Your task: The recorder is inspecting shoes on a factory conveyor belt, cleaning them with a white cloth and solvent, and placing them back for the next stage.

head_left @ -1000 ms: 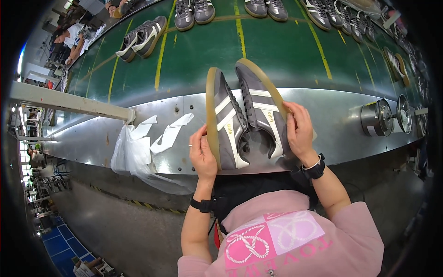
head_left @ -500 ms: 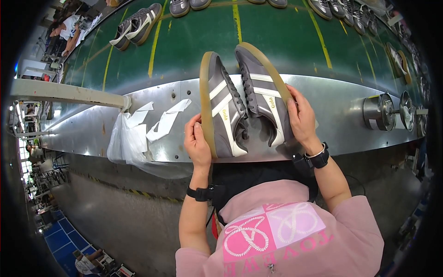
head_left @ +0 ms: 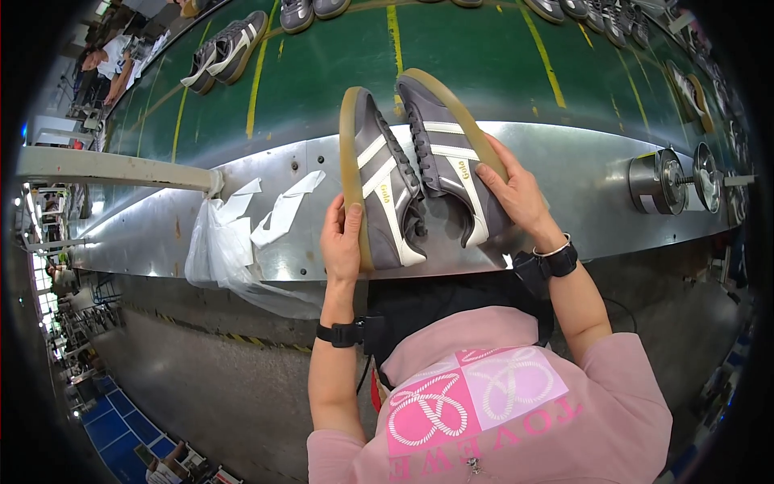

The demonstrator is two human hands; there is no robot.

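A pair of grey sneakers with white stripes, dark laces and yellowish gum soles is held side by side over the metal ledge (head_left: pixel 597 173), toes pointing away from me. My left hand (head_left: pixel 341 246) grips the left sneaker (head_left: pixel 376 179) along its outer sole edge, the thumb on the sole and the fingers mostly hidden. Around the outer side of the right sneaker (head_left: pixel 445 149) my right hand (head_left: pixel 518 194) is closed, its thumb lying near the heel. The two toes lean apart slightly, and the shoe openings face me.
Beyond the ledge runs a green conveyor belt (head_left: pixel 326 89) with yellow lines; more sneakers (head_left: pixel 230 50) lie on it. White paper pieces (head_left: pixel 286 211) and a plastic bag (head_left: pixel 216 246) are at left, below a pale metal bar (head_left: pixel 113 165). A metal can (head_left: pixel 657 184) stands at right.
Both hands and the sneakers have shifted slightly left and away in the picture, and the right sneaker is tilted a little more. The background has also shifted a little left and upward.
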